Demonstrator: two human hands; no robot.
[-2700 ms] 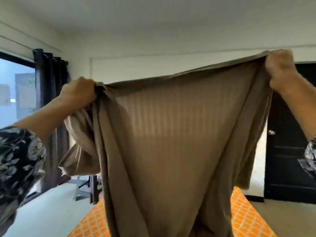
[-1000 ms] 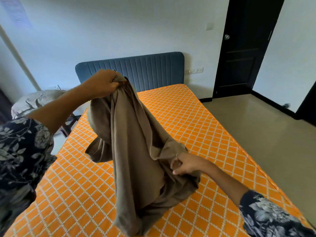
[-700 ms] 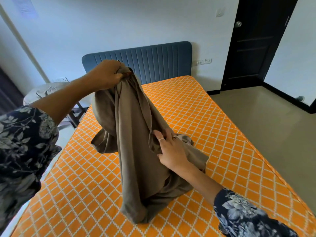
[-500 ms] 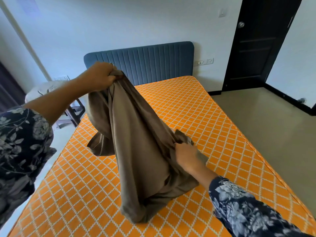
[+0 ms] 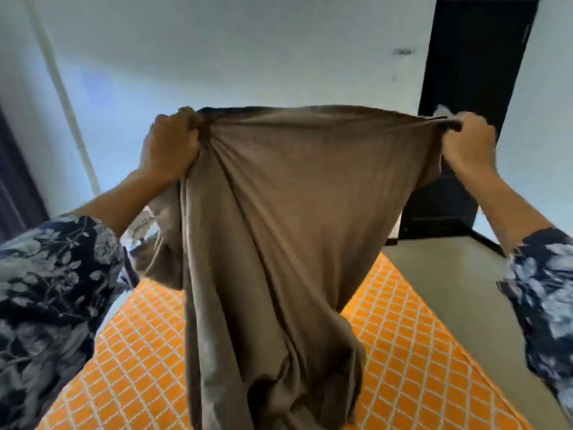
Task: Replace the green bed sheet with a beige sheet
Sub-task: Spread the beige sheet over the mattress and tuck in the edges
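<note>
Fabric, beige sheet (image 5: 279, 231): you hold it stretched between both hands at chest height; its bunched lower end hangs down to the orange mattress (image 5: 415, 352).
Left hand (image 5: 169, 144): fingers curled tight round a gathered corner of the sheet.
Right hand (image 5: 468, 144): fist closed on the opposite end of the top edge, drawn taut.
Change: half a second ago your right hand was low in the folds by the mattress; it has since come up level with the left and pulled one edge straight.
Meaning for task: in my judgement you have found an edge and are opening the sheet for spreading. No green sheet is visible on the bed.
Mattress: orange lattice cover, bare on both sides of the hanging cloth.
Obstruction: the lower part of the sheet remains twisted and bunched; it will likely need shaking out.
Beyond: tan floor (image 5: 449, 274) to the right, dark door (image 5: 465, 88) behind, pale wall (image 5: 248, 57).
</note>
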